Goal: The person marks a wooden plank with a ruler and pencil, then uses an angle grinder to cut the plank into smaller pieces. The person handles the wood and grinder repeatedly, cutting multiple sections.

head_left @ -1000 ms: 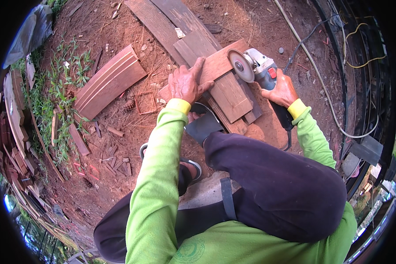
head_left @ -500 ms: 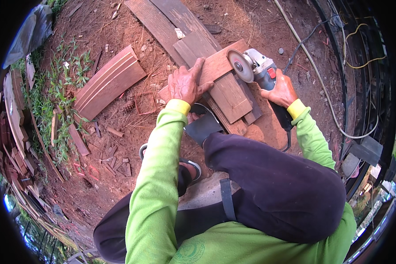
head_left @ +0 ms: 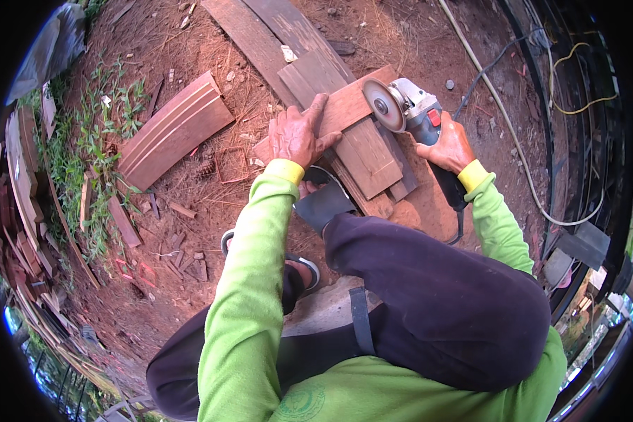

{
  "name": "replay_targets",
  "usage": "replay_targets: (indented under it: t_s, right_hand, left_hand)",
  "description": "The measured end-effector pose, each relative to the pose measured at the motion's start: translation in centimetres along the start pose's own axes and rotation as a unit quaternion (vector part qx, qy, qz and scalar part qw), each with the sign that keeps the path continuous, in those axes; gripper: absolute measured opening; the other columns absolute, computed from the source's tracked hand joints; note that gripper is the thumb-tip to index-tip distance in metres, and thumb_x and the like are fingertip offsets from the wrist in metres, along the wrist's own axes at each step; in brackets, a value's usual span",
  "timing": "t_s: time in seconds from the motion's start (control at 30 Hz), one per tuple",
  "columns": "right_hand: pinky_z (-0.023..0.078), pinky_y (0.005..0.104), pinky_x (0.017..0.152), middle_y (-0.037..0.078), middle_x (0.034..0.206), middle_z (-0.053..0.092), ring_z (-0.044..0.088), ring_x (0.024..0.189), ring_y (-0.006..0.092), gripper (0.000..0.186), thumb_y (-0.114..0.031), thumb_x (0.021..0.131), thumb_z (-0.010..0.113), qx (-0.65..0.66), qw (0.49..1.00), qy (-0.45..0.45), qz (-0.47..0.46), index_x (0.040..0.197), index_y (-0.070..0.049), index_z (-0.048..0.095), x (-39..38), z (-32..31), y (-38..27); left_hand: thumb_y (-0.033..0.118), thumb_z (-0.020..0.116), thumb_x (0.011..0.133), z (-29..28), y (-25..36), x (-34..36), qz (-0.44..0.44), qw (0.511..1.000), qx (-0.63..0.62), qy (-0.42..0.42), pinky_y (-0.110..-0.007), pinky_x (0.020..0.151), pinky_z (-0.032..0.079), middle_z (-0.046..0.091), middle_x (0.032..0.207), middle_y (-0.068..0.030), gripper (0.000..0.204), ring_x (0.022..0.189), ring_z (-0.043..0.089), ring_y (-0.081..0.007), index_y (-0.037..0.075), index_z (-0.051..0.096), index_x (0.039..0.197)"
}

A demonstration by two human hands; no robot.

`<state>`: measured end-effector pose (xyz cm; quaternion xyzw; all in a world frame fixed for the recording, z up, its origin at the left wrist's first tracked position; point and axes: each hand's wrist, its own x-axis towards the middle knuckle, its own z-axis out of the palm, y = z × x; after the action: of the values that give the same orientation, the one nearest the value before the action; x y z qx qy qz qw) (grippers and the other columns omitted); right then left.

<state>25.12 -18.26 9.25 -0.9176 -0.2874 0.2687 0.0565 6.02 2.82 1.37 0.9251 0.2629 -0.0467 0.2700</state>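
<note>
My right hand is closed round the body of an angle grinder, its thumb near a red button. The grinder's round disc stands at the right end of a reddish wooden board, seemingly against it; exact contact is unclear. Over that board's left part lies my left hand, holding it down with forefinger and thumb spread across its width. Beneath it, a shorter brown plank and other planks are stacked crosswise. My foot, partly hidden, is beside the stack under a dark flap.
A grooved, curved wooden piece lies on the soil at left, near green weeds. Long planks stretch away at the top. A pale hose and a dark cord run along the right. Wood offcuts are scattered at lower left.
Almost nothing differs. My knees and sleeves have shifted very slightly left in the view; both hands, the grinder and the board keep practically the same places.
</note>
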Motion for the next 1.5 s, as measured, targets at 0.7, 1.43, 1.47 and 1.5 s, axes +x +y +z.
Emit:
replay_targets:
  t_s: [0.7, 1.43, 1.47, 1.5]
  right_hand:
    - [0.053, 0.0431, 0.081, 0.032, 0.092, 0.064, 0.066, 0.089, 0.0424, 0.065, -0.030, 0.062, 0.077, 0.009, 1.000, 0.008, -0.010, 0.103, 0.014, 0.051, 0.2, 0.0, -0.2]
    - [0.052, 0.0424, 0.080, 0.027, 0.092, 0.064, 0.066, 0.087, 0.0390, 0.063, -0.026, 0.059, 0.077, 0.005, 1.000, 0.017, -0.009, 0.105, 0.010, 0.053, 1.0, 0.3, 0.1]
    - [0.052, 0.0423, 0.080, 0.028, 0.093, 0.064, 0.066, 0.087, 0.0390, 0.063, -0.026, 0.059, 0.077, 0.007, 1.000, 0.014, -0.009, 0.105, 0.010, 0.052, 0.8, 0.1, 0.0]
    - [0.052, 0.0423, 0.080, 0.028, 0.093, 0.064, 0.066, 0.088, 0.0390, 0.063, -0.026, 0.059, 0.077, 0.009, 1.000, 0.011, -0.010, 0.105, 0.010, 0.052, 0.7, 0.1, 0.0]
  left_hand:
    - [0.051, 0.074, 0.073, -0.2, 0.0, -0.2, 0.006, 1.000, -0.014, 0.015, -0.047, 0.081, 0.041, 0.060, 0.096, -0.0194, 0.076, 0.093, 0.059, -0.0371, 0.024, 0.047, 0.139]
    - [0.051, 0.075, 0.073, -0.3, 0.0, -0.1, 0.010, 1.000, -0.016, 0.020, -0.046, 0.081, 0.042, 0.061, 0.095, -0.0195, 0.076, 0.093, 0.060, -0.0370, 0.023, 0.049, 0.138]
    - [0.052, 0.073, 0.074, -0.3, -0.1, -0.1, 0.006, 1.000, -0.016, 0.003, -0.047, 0.082, 0.042, 0.060, 0.097, -0.0211, 0.076, 0.095, 0.059, -0.0377, 0.024, 0.046, 0.140]
    - [0.054, 0.071, 0.076, -0.4, -0.1, 0.0, 0.002, 1.000, -0.017, -0.012, -0.047, 0.083, 0.041, 0.059, 0.100, -0.0226, 0.077, 0.097, 0.059, -0.0384, 0.026, 0.044, 0.142]
